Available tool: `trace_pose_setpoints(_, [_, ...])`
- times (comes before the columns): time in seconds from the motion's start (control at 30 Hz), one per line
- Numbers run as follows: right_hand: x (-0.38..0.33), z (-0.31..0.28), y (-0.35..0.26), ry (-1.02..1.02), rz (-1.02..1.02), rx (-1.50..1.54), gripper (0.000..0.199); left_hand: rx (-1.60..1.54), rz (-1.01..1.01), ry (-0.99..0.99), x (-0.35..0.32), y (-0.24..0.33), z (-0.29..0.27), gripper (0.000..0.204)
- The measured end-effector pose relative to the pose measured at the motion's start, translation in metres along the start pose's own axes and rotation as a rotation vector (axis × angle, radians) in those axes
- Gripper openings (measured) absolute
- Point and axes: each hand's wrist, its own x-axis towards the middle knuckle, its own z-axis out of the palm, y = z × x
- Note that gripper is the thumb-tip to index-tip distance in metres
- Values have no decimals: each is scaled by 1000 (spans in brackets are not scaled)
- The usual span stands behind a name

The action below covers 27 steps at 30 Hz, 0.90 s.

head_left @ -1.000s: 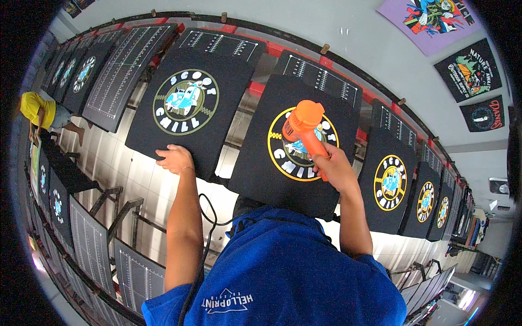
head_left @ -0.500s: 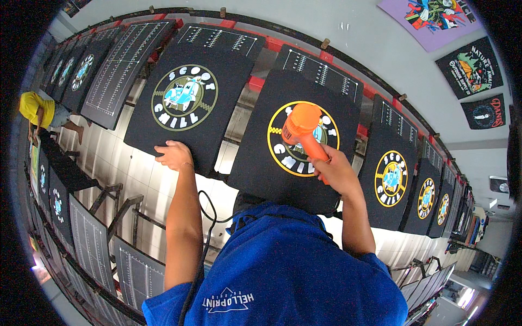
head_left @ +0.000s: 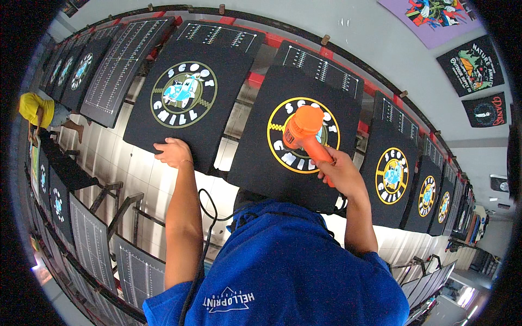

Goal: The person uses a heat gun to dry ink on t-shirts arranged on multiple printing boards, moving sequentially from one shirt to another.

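Note:
My right hand (head_left: 343, 173) is wrapped round the handle of an orange hair dryer (head_left: 304, 126). The dryer's head hangs over a black printed fabric piece (head_left: 253, 157) on a slanted board, hiding part of its round yellow-ringed print with a blue scooter. To the left lies another black fabric piece (head_left: 147, 127), whose round scooter print has an olive ring. My left hand (head_left: 175, 152) rests at this piece's near edge, fingers apart and reaching left, with no tool in it. A black cord (head_left: 206, 239) runs up past my left forearm.
More boards with black printed fabric (head_left: 392, 176) stand in a row to the right. A bare board with white markings (head_left: 128, 70) is at the left. Behind runs a dark rail (head_left: 283, 33). A person in a yellow top (head_left: 41, 108) stands far left. Metal brackets (head_left: 128, 212) stick out at lower left.
My right hand has shifted slightly right with the hair dryer, whose head now sits a little lower over the print. My left hand has stayed nearly in place at the fabric's edge.

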Motion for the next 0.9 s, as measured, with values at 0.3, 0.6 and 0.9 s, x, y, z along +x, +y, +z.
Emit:
trace_pose_setpoints(0.3, [-7,2,13,22,-53,-13,34,11,15,15,1,-2,3,55])
trace_pose_setpoints(0.6, [-19,-2,12,19,-26,30,33,18,2,25,1,-1,4,53])
trace_pose_setpoints(0.9, [-28,-4,18,46,-3,18,35,8,-20,-4,-2,3,-3,52])
